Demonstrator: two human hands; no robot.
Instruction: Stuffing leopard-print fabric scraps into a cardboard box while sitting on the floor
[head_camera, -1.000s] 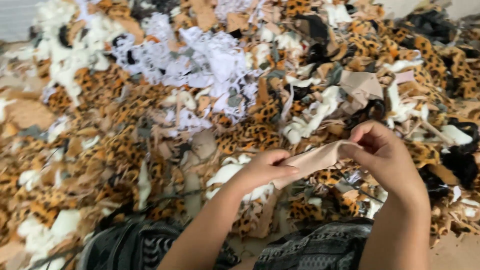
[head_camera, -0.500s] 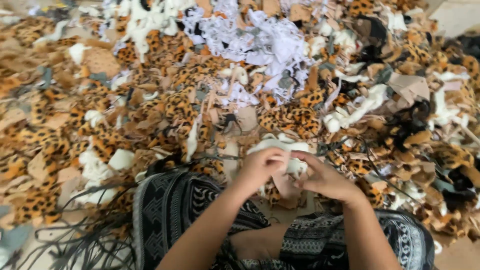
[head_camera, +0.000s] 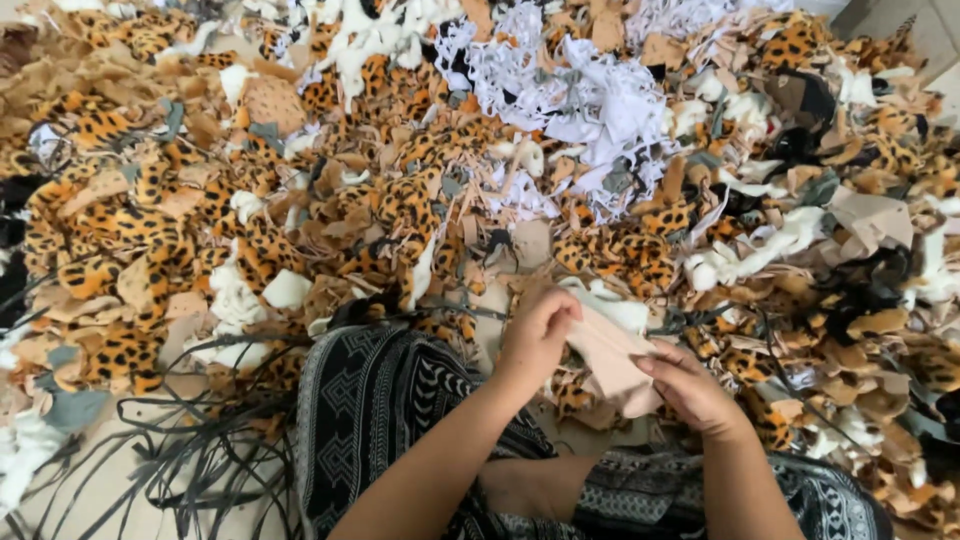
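1. Two bare hands share one scrap: the left hand curls its fingers tight around the upper edge of a pale beige fabric piece, while the right hand pinches the same piece from its right side, thumb on top.
2. The beige piece hangs between them, low in the scene and a little right of centre, just above the person's lap and at the near edge of the scrap heap.
3. Both forearms rise from the near edge, over black-and-white patterned trousers that cover the folded knees.
4. Just beyond the hands lies a white fleecy scrap, touching or nearly touching the held piece.
5. Farther out, a great heap of leopard-print offcuts spreads across the floor from left to right, mixed with tan and cream pieces.
6. At the far middle sits a clump of white lacy trimmings, bright against the orange and brown.
7. To the near left, thin dark grey strips trail loosely over the bare floor beside the knee.
8. On the right, black scraps lie scattered among more spotted and beige pieces.
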